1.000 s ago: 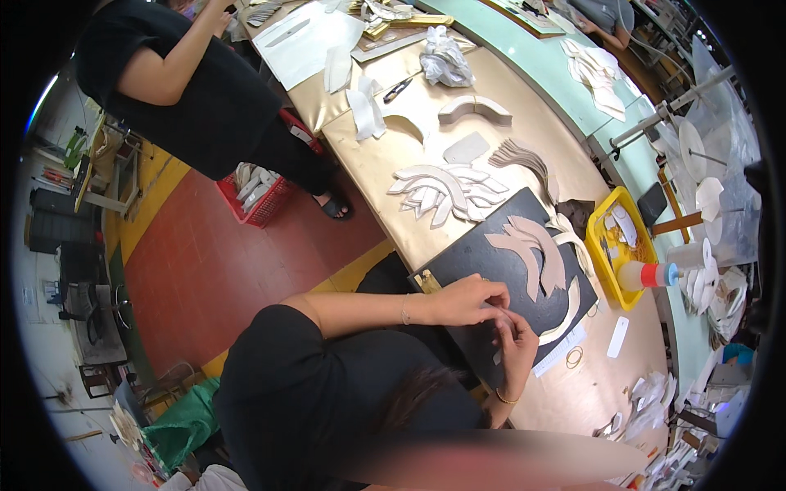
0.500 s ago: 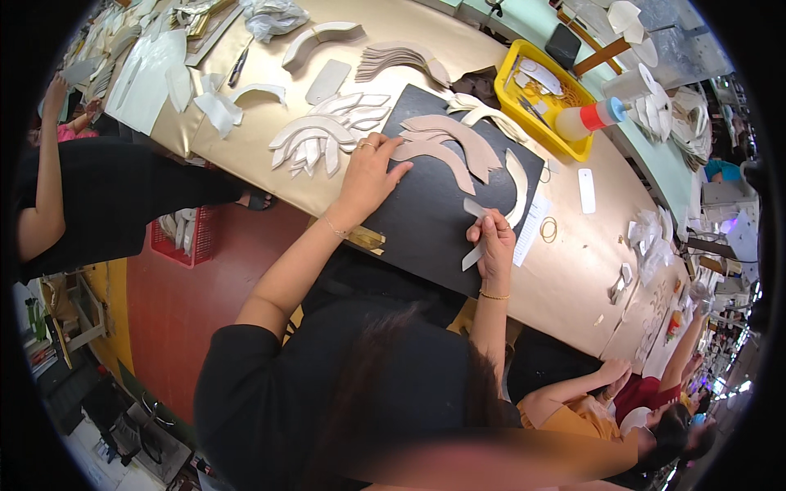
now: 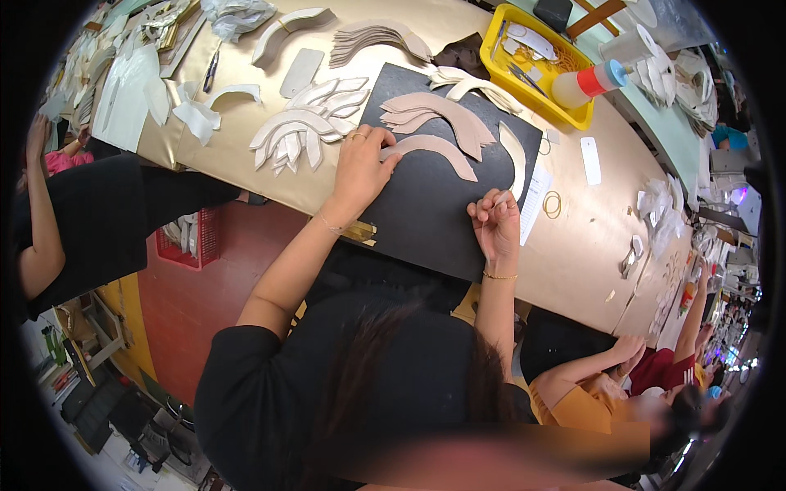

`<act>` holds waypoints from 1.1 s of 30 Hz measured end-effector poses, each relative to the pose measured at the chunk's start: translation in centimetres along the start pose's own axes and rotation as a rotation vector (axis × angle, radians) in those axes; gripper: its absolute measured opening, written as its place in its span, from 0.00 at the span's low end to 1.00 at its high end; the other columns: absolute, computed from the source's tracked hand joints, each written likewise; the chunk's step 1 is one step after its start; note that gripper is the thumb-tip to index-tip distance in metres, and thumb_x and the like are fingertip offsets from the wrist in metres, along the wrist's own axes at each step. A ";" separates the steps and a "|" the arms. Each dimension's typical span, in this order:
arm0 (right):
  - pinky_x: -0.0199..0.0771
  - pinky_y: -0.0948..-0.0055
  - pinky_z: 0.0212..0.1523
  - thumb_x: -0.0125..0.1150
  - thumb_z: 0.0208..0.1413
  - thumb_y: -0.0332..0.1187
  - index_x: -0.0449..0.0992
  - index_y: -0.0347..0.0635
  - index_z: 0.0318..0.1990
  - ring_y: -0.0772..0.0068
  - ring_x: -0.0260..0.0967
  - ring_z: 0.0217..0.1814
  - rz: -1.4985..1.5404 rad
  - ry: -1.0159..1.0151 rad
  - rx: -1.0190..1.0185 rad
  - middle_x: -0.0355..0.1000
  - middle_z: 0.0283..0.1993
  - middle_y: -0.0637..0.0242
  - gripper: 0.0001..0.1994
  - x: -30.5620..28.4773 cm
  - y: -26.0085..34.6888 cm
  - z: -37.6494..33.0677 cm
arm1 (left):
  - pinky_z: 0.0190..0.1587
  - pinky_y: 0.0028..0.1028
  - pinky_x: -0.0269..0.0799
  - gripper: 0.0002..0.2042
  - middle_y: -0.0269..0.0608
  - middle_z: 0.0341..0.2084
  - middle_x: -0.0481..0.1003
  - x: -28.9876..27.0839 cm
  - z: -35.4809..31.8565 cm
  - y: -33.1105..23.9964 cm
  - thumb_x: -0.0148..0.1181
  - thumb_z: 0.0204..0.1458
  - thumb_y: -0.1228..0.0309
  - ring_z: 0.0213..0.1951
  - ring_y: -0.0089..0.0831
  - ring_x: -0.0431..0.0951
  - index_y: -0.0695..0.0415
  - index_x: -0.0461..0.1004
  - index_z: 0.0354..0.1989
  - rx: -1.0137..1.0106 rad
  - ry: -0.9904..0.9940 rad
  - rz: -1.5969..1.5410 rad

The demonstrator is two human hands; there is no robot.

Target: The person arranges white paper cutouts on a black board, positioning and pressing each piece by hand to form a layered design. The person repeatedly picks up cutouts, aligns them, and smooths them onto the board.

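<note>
On the black mat (image 3: pixel 434 213) in front of me, my left hand (image 3: pixel 360 168) lies flat, fingers spread a little, with its fingertips touching the near end of a long curved beige piece (image 3: pixel 438 151) that arcs away to the right. It presses on the piece rather than gripping it. My right hand (image 3: pixel 495 225) rests on the right part of the mat, fingers curled in and pinched together; whether something small sits between them I cannot tell. Just above that hand a narrow pale curved strip (image 3: pixel 514 155) lies near the mat's right edge.

Farther up the mat a small stack of beige curved pieces (image 3: pixel 446 114) fans out, apart from the one I touch. To the left of the mat, on the tan tabletop (image 3: pixel 589 237), a pile of white leaf-shaped cut-outs (image 3: pixel 303 123) lies just beside my left hand. Beyond the mat stands a yellow tray (image 3: pixel 573 114) with tools and scraps in it, and a white bottle with a red band (image 3: pixel 589 82) lies across its right end. A rubber band (image 3: pixel 553 203) lies on the tabletop right of the mat. Another person in black (image 3: pixel 98 221) stands at the left end of the tabletop, and others sit low on my right.
</note>
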State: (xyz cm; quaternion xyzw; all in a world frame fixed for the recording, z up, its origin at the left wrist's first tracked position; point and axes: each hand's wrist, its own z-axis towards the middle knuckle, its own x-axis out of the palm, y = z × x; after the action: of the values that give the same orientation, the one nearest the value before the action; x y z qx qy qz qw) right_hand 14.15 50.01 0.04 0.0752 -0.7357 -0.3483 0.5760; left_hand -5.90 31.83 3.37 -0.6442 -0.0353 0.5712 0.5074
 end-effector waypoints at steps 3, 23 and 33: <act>0.66 0.72 0.39 0.65 0.61 0.37 0.75 0.45 0.41 0.79 0.65 0.30 0.075 0.011 0.005 0.70 0.34 0.71 0.08 0.2 0.3 -0.3 | 0.37 0.32 0.72 0.11 0.44 0.34 0.77 -1.0 0.0 -1.4 0.68 0.51 0.74 0.33 0.37 0.78 0.61 0.77 0.42 -0.262 0.177 -0.219; 0.68 0.85 0.21 0.65 0.60 0.29 0.78 0.34 0.39 0.86 0.69 0.22 -0.806 -0.165 0.400 0.76 0.28 0.70 0.07 8.2 0.7 2.3 | 0.44 0.36 0.70 0.12 0.41 0.41 0.73 -3.4 -6.1 1.0 0.66 0.51 0.72 0.42 0.42 0.75 0.57 0.80 0.44 0.064 0.104 0.024; 0.70 0.81 0.21 0.67 0.58 0.35 0.81 0.34 0.33 0.82 0.73 0.19 -1.383 0.163 0.466 0.76 0.21 0.68 0.11 10.5 -2.4 7.6 | 0.60 0.44 0.58 0.25 0.41 0.63 0.67 -3.0 -11.4 1.7 0.66 0.53 0.64 0.63 0.40 0.63 0.54 0.72 0.61 0.251 0.117 0.338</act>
State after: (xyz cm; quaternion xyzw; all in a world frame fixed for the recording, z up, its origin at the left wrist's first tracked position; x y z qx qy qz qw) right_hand 3.18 46.12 6.22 0.6685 -0.5298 -0.4600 0.2467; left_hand 0.94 22.19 2.41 -0.6048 0.1741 0.6096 0.4820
